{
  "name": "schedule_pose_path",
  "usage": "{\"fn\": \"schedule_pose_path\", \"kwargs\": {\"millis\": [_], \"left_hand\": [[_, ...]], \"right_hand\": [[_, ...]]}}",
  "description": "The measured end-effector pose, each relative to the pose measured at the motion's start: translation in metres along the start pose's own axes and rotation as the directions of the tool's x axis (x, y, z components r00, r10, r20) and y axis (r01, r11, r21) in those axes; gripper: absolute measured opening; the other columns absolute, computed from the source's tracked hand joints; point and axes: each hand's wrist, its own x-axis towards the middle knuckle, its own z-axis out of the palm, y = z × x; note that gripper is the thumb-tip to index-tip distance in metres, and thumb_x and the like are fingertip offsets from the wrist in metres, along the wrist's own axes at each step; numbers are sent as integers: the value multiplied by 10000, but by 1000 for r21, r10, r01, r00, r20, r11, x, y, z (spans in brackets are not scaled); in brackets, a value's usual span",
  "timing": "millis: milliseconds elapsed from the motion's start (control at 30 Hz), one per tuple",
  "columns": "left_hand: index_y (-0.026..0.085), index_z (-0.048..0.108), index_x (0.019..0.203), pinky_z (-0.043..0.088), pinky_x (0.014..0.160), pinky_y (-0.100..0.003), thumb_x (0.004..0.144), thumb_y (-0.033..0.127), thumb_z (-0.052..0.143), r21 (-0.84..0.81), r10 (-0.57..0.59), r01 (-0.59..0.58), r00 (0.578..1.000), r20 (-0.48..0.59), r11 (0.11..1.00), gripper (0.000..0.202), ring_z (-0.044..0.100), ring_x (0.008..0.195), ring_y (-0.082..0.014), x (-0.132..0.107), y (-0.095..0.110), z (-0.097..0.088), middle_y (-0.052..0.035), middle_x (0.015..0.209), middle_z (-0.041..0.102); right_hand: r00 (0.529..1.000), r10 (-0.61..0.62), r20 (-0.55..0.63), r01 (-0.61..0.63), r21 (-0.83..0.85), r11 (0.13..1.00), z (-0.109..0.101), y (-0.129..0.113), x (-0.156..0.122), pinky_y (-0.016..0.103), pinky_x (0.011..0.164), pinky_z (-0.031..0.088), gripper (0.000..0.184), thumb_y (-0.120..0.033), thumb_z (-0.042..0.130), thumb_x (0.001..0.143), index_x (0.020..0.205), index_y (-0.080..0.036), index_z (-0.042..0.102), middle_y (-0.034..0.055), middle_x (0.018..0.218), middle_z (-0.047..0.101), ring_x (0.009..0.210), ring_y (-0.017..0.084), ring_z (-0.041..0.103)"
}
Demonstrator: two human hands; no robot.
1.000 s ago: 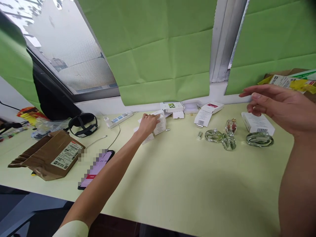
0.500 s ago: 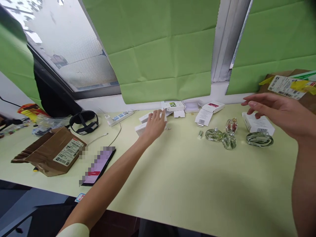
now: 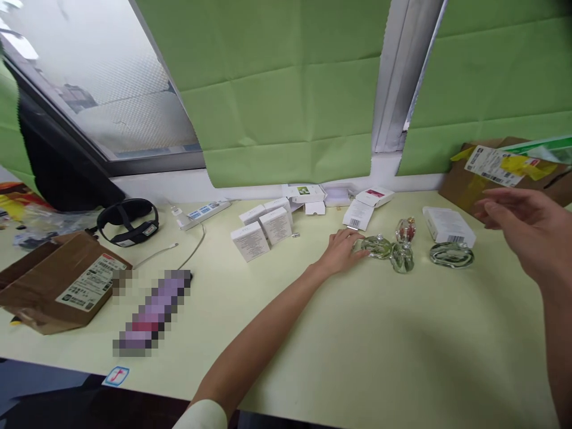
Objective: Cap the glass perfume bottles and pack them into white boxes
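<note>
My left hand [image 3: 340, 251] reaches low over the table, fingers bent forward and thumb apart. A small clear glass piece, mostly hidden, lies between them; no closed grip shows. Just right of the thumb sits an oval green-tinted glass bottle [image 3: 376, 246]. Beside it are a rounder clear glass bottle [image 3: 401, 258] and a reddish glass bottle with a gold-coloured top [image 3: 406, 229]. My right hand [image 3: 531, 223] hovers at the right, fingers loosely curved with nothing in them. Left of it lie a white box [image 3: 448, 226] and another oval glass bottle [image 3: 452, 255].
Several small white boxes [image 3: 263, 229] stand left of my left hand. Opened cartons [image 3: 357, 213] lie along the wall. A phone [image 3: 156, 310], a brown parcel [image 3: 62, 280], a black headset [image 3: 127, 222] and a power strip [image 3: 203, 214] are on the left. Another parcel [image 3: 504, 173] sits at the back right.
My left hand has left the white boxes and moved right to the small glass piece by the bottles. The right hand stays raised at the right. The view has shifted slightly right.
</note>
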Motion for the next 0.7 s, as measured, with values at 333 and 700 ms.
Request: {"fn": "schedule_pose_path", "kwargs": {"millis": [333, 700], "left_hand": [[257, 570, 1246, 310, 1098, -421, 905, 491, 599, 14, 23, -22, 999, -28, 1000, 415, 430, 1309, -249, 5, -4, 3, -55, 1322, 551], [226, 561, 1294, 307, 1111, -426, 922, 469, 575, 53, 4, -3, 1000, -16, 999, 445, 412, 1322, -250, -7, -16, 3, -74, 1366, 522]], "right_hand": [[998, -28, 51, 23, 107, 994, 24, -27, 11, 269, 574, 476, 272, -246, 743, 748, 1020, -252, 739, 21, 819, 690, 689, 128, 640], [993, -114, 20, 105, 264, 959, 55, -56, 19, 305, 603, 471, 252, -167, 730, 749, 991, -238, 737, 18, 836, 682, 653, 124, 649]]}}
